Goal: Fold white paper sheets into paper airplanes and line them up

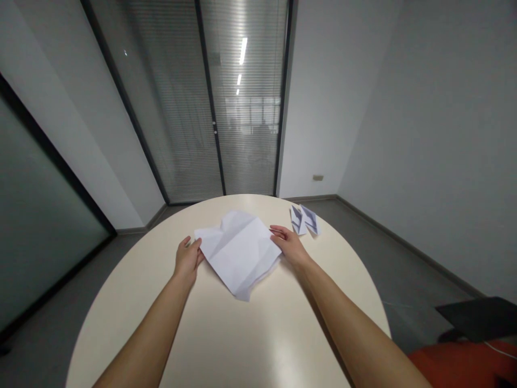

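A white sheet of paper (242,250), creased and partly unfolded, spans the gap between my two hands above the table. My left hand (188,257) pinches its left corner between thumb and fingers. On the other side, my right hand (290,243) grips the right corner, thumb on top. The sheet bends along several fold lines, and its lower tip points toward me. Fingers beneath the paper are partly hidden. Beyond my right hand lie two folded paper pieces (305,220), side by side near the table's far right edge.
The round cream table (250,345) fills the middle of the view. A dark flat object (479,318) lies above something red (464,364) at the lower right, off the table. Behind the table stand glass panels with blinds (181,108) and a plain wall (323,97).
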`<action>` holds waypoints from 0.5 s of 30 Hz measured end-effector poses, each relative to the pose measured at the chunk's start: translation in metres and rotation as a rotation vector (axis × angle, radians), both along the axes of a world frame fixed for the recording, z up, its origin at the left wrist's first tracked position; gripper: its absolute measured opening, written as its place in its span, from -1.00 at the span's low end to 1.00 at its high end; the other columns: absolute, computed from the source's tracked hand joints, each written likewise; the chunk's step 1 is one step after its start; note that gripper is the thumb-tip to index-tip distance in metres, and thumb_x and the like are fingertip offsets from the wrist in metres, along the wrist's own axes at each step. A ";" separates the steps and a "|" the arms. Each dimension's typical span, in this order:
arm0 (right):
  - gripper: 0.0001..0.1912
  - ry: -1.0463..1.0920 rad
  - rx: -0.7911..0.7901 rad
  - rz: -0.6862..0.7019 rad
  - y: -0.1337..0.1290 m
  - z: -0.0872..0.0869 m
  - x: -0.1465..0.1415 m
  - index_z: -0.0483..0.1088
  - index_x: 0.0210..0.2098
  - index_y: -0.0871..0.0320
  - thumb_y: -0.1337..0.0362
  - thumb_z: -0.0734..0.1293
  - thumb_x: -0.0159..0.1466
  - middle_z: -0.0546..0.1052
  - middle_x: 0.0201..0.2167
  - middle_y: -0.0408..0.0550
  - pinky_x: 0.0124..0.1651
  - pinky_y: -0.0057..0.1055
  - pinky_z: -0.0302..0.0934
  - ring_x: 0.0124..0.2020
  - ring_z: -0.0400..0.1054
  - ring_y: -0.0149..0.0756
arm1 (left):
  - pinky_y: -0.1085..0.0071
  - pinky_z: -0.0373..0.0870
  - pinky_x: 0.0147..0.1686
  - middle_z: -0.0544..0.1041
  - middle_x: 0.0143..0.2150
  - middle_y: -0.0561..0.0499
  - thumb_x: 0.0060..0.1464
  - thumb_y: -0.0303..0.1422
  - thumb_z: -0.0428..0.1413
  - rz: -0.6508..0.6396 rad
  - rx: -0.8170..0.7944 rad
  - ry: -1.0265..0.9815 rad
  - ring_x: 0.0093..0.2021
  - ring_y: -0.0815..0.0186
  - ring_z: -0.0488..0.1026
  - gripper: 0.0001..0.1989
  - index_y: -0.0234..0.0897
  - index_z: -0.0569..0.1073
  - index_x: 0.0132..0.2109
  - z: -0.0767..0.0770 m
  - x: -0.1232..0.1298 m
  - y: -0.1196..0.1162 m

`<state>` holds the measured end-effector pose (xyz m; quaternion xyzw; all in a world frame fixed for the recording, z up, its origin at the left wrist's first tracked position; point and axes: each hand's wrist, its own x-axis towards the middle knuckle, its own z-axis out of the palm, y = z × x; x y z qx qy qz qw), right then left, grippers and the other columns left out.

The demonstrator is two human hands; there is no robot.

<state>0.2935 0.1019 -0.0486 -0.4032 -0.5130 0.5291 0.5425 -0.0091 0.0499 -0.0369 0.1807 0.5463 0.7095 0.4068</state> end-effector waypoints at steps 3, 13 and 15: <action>-0.60 -0.093 0.007 -0.043 0.002 -0.005 0.001 0.54 -0.18 0.11 0.25 0.53 -0.04 0.63 -0.14 0.01 -0.03 -0.23 0.37 -0.13 0.51 -0.18 | 0.35 0.58 -0.20 0.56 0.04 -0.21 0.00 -0.61 0.26 -0.049 0.028 0.051 -0.15 0.24 0.61 -0.29 -0.20 0.28 0.28 -0.003 0.004 0.000; -0.66 -0.373 0.011 -0.077 -0.004 0.001 0.007 0.56 -0.21 0.11 0.41 0.43 -0.03 0.64 -0.25 -0.02 -0.35 -0.36 0.29 -0.41 0.46 -0.26 | 0.22 0.45 0.13 0.45 0.21 -0.26 -0.29 -0.76 0.29 -0.001 0.073 0.333 0.11 0.11 0.53 -0.17 -0.23 0.38 0.18 -0.018 0.002 0.009; -0.69 -0.436 0.018 -0.110 -0.004 0.000 0.009 0.57 -0.22 0.11 0.40 0.44 0.00 0.63 -0.28 -0.02 -0.31 -0.33 0.30 -0.39 0.46 -0.23 | 0.22 0.47 0.11 0.43 0.23 -0.26 -0.30 -0.77 0.29 -0.015 0.079 0.340 0.06 0.12 0.56 -0.14 -0.22 0.37 0.20 -0.021 0.002 0.009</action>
